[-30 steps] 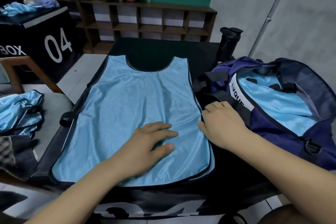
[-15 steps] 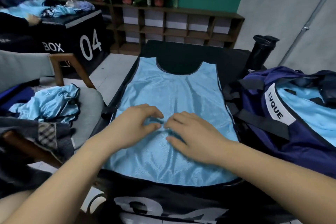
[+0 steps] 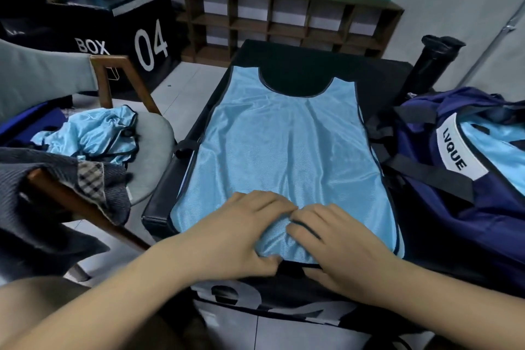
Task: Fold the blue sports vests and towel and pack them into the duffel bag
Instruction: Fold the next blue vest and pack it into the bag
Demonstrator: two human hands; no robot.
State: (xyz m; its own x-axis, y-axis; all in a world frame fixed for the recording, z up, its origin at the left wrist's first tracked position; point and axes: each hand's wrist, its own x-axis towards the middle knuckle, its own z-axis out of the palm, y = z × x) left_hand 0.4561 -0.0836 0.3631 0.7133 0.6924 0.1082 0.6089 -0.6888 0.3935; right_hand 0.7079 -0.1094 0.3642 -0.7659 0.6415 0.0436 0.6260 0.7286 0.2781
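Chair (image 3: 153, 133) at your left holds a crumpled vest (image 3: 91, 136) beside a grey cloth (image 3: 71, 179). In the middle, the flat vest (image 3: 284, 145) lies spread on the black box (image 3: 369, 71); your left hand (image 3: 235, 233) and right hand (image 3: 338, 244), side by side, each pinch its near hem, fingers on top, thumbs at the edge. At your right, the open bag (image 3: 454, 207) sits just beside it, with blue fabric inside.
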